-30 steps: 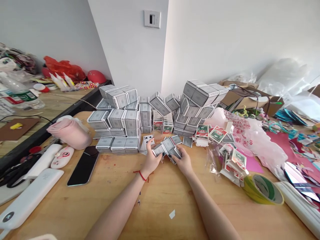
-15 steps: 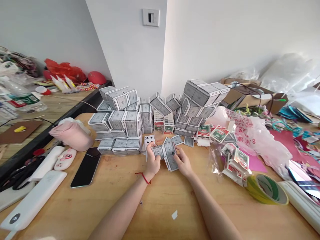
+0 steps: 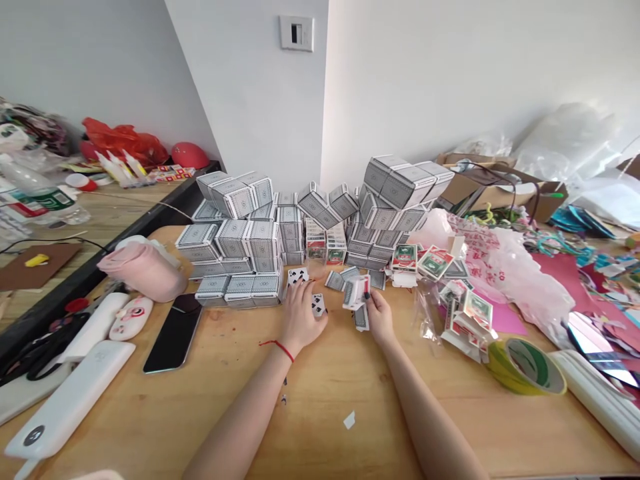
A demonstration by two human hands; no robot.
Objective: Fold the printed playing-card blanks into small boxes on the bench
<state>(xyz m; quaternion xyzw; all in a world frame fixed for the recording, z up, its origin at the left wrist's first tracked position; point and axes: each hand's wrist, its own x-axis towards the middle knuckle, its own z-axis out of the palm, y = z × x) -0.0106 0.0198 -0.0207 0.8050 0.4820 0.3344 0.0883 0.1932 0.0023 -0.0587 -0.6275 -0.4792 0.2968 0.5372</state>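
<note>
My left hand (image 3: 303,319), with a red string round its wrist, lies low over the table with fingers spread. A face-up playing card (image 3: 318,305) shows between its thumb and fingers, partly covered. Its fingertips reach the edge of another face-up black-suited card (image 3: 298,274). In my right hand (image 3: 379,316), thumb and fingers pinch several folded playing cards (image 3: 354,291), grey backs and a white edge showing. Just behind them lie loose folded cards (image 3: 336,280), back side up. Grey-backed card blocks (image 3: 250,288) are stacked behind my left hand.
More card blocks (image 3: 395,183) rise at the back right. Card boxes (image 3: 435,262), a clear wrapper (image 3: 426,317), yellow tape (image 3: 525,367) and plastic bags (image 3: 505,260) lie on the right. A phone (image 3: 173,333), pink roll (image 3: 145,272) and white device (image 3: 70,400) lie left.
My hands have moved apart. The left has let go of the folded cards and dropped onto the face-up cards. The right now holds the folded cards alone, turned differently and farther right.
</note>
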